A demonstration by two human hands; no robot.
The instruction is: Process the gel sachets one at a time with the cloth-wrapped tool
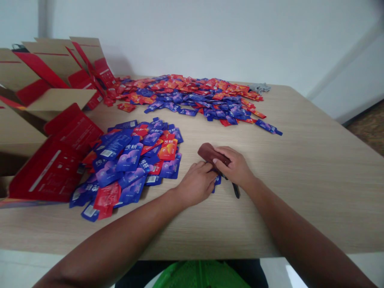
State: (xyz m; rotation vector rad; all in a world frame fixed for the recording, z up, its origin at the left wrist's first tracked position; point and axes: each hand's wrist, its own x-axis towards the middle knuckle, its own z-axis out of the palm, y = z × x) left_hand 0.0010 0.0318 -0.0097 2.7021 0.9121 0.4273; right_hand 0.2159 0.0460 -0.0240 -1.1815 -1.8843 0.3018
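My right hand is closed around a dark brown oblong object lying on the wooden table; a thin black part sticks out below that hand. My left hand is curled beside it, fingertips touching the brown object and a small blue sachet that is partly hidden underneath. Just to the left of both hands lies a heap of blue and red sachets.
A larger spread of blue and red sachets covers the far side of the table. Open cardboard boxes with red flaps stand at the left. A grey cloth lies at the far edge. Something green shows below the table's near edge.
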